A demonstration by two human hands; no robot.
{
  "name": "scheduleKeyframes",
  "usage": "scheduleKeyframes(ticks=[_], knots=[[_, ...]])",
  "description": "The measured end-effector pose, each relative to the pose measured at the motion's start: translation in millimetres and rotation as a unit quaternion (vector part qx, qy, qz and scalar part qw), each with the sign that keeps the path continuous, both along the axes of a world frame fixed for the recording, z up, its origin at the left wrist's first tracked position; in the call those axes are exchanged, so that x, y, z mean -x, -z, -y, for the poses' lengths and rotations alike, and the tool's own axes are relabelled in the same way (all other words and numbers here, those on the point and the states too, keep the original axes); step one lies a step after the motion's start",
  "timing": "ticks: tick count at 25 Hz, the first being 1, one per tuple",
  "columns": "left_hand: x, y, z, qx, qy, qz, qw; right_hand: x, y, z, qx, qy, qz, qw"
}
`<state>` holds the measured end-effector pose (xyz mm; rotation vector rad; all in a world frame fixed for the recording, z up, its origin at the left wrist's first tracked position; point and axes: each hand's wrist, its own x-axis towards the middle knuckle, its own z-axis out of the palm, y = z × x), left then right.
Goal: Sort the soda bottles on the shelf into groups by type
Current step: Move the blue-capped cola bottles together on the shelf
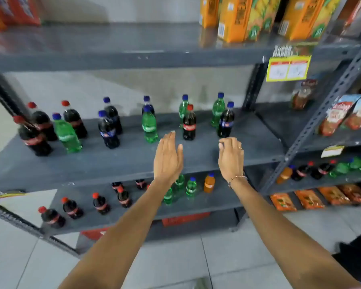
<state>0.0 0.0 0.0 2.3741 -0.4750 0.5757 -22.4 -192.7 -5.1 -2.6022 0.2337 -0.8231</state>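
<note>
On the grey middle shelf [117, 161] soda bottles stand mixed. Three red-capped dark cola bottles [34, 136] cluster at the left beside a green bottle [66, 134]. Dark blue-capped bottles [108, 130] stand in the middle. Another green bottle [149, 127], a red-capped cola bottle [189, 125] and a blue-capped dark bottle [226, 120] stand toward the right, with two green bottles [217, 110] behind them. My left hand [168, 158] is flat with fingers apart, just in front of the green and cola bottles. My right hand [230, 156] hovers below the blue-capped bottle, fingers loosely curled, holding nothing.
Orange juice cartons [235, 19] stand on the top shelf. The lower shelf holds cola bottles [100, 204], green bottles [191, 187] and an orange bottle [209, 183]. Sauce pouches [340, 115] and more bottles fill the right rack behind a slanted upright [312, 119]. Tiled floor lies below.
</note>
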Motion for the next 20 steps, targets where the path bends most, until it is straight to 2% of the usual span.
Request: scheduleKeyframes(ticks=[1, 5, 9, 13, 20], knots=[[-4.7, 17.3, 15.0, -0.007, -0.005, -0.038, 0.999, -7.4, 15.1, 19.2, -0.037, 0.017, -0.019, 0.999], [-13.4, 61.1, 41.8, -0.069, -0.010, -0.095, 0.993, -37.6, 41.5, 64.8, -0.174, 0.023, -0.034, 0.984], [-14.8, 97.8, 57.5, -0.156, -0.008, -0.087, 0.984, -75.2, 58.8, 98.8, -0.303, 0.040, -0.052, 0.951], [-20.1, 110.1, 58.9, -0.212, -0.031, -0.083, 0.973, -109.2, 63.6, 116.0, -0.385, -0.036, -0.088, 0.918], [-25.2, 109.9, 62.9, -0.217, -0.040, -0.091, 0.971, -141.9, 57.6, 128.2, -0.453, -0.188, -0.082, 0.868]])
